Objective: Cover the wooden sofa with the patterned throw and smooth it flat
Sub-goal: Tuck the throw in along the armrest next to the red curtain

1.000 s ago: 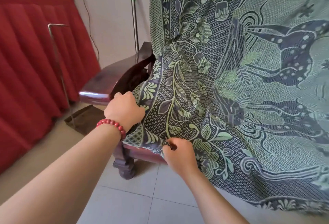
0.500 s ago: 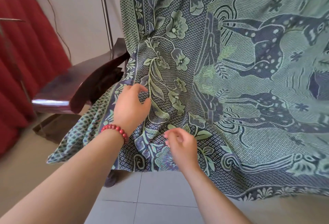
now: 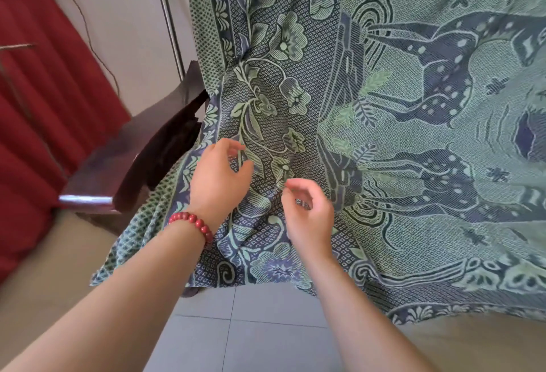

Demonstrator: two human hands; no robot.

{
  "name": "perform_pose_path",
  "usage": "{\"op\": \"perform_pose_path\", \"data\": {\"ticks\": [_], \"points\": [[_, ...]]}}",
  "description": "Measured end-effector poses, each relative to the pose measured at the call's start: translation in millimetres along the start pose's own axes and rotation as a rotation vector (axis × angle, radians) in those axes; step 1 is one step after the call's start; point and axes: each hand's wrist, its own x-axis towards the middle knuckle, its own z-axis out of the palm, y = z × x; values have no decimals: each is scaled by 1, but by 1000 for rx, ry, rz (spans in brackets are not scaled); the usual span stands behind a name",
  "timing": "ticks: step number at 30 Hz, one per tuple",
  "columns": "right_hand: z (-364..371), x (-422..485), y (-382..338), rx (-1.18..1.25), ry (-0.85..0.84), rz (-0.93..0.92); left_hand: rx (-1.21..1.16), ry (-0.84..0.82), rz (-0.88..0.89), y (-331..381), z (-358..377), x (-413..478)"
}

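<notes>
The green and blue patterned throw (image 3: 384, 135), woven with flowers and deer, drapes over the back, seat and front of the dark wooden sofa (image 3: 124, 165). Only the sofa's left armrest shows; the rest is hidden under the cloth. The throw's left corner hangs past the armrest toward the floor. My left hand (image 3: 218, 179), with a red bead bracelet on the wrist, hovers over the seat's left front with curled fingers holding nothing. My right hand (image 3: 307, 212) floats beside it, fingers loosely apart, also holding nothing.
A red pleated curtain (image 3: 38, 123) hangs at the left. A metal pole with a green grip (image 3: 168, 23) leans on the white wall behind the armrest, next to a thin cable. Grey floor tiles (image 3: 251, 336) lie below my arms.
Both hands have let go of the throw's front edge and lifted off it. The cloth's left corner dropped down over the seat front, hiding the sofa leg. My view shifted left and closer.
</notes>
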Motion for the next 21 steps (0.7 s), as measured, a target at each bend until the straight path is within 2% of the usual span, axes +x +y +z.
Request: {"op": "perform_pose_path", "data": {"ticks": [4, 14, 21], "points": [[-27, 14, -80, 10, 35, 66, -6, -60, -38, 76, -38, 12], [-135, 44, -330, 29, 238, 134, -142, -241, -32, 316, -147, 28], [-227, 44, -446, 11, 401, 92, -207, -404, 53, 469, -163, 18]]}}
